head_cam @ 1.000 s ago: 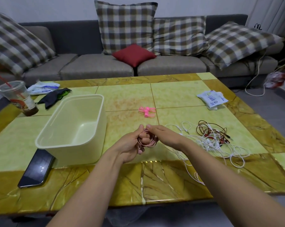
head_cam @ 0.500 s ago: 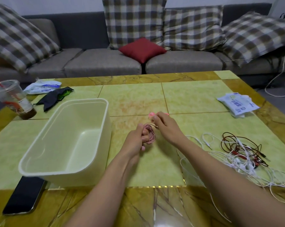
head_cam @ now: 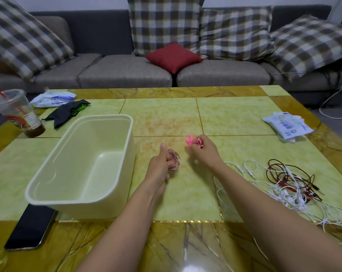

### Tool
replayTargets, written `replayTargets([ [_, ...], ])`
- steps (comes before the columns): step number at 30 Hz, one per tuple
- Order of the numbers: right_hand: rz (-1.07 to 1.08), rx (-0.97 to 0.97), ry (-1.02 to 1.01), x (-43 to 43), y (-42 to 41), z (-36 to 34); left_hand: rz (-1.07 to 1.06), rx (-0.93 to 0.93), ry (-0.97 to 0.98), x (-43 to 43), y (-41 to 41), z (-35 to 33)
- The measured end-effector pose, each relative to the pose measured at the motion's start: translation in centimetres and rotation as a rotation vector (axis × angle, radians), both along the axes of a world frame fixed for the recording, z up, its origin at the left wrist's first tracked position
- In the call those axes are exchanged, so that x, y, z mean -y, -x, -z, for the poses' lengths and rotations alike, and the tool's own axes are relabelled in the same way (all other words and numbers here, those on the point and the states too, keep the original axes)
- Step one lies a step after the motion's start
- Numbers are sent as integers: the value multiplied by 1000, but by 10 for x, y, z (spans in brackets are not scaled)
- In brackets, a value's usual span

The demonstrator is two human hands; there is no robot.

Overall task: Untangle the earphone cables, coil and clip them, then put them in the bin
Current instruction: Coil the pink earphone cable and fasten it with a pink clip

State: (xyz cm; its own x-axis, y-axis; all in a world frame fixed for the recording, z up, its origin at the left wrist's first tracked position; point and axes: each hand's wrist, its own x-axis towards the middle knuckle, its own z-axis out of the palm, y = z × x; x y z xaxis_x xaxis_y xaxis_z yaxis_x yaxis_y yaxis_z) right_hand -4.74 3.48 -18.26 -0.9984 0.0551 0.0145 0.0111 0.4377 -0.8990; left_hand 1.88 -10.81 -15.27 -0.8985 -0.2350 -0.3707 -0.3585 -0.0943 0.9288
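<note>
Head view: we see the cream bin [head_cam: 99, 208] just left of our left hand [head_cam: 160, 163] and tangled white and red cables [head_cam: 291, 185] to the right of our right hand [head_cam: 204, 153]. Our left hand grips the coiled pink cable [head_cam: 175, 160], thumb up; our right hand pinches pink clips [head_cam: 190, 140] just beyond.

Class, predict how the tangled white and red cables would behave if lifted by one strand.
Probably floppy: the tangled cables lie in loose, sprawling loops on the table. They would likely rise as one clump, since white and red strands cross repeatedly. Probably light, being thin.
</note>
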Motion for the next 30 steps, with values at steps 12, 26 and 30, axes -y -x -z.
replayTargets([
  [12,-210,288,595,-19,-97,-46,-71,47,-80,-8,-63,-28],
  [26,-387,148,349,-24,-132,-35,196,-32,36,-6,-97,-29],
  [30,-352,153,362,-20,-130,-31,234,-7,9,0,-93,-24],
])
